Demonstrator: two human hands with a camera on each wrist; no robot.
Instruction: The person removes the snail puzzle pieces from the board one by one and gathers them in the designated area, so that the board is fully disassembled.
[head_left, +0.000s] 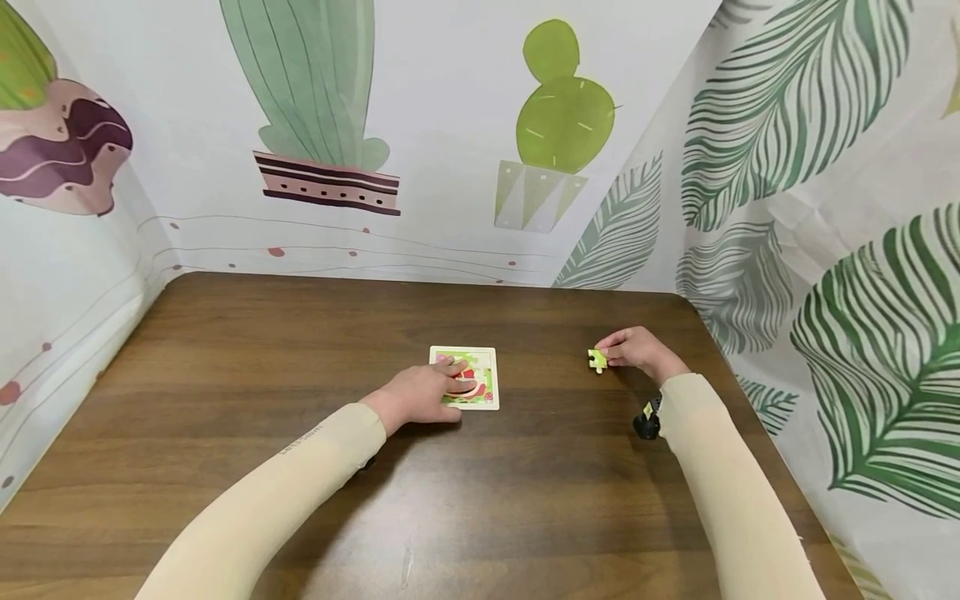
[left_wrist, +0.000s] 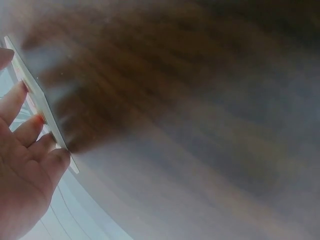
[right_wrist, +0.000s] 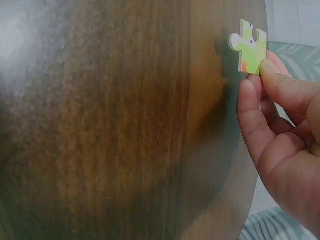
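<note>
**Jigsaw scene seen from above**

One white backdrop (head_left: 450, 100), printed with three potted cacti and several striped leaves, stands behind one brown wood-grain tabletop (head_left: 337, 333). Two long cream sleeves (head_left: 262, 492) reach across it.

The bare left hand (head_left: 422, 394) rests, fingers spread and uncurled, clasping nothing, on one square, pale-rimmed puzzle board (head_left: 496, 377) with a red, green and pink picture. The board lies flat, roughly midway between the tabletop's left and right edges, in from its far edge.

The bare right hand (head_left: 633, 346), with one small black device (head_left: 643, 426) near its cuff, pinches one thin green jigsaw piece (right_wrist: 252, 54), orange at one corner, between thumb and fingers, near the tabletop's far right corner.
</note>
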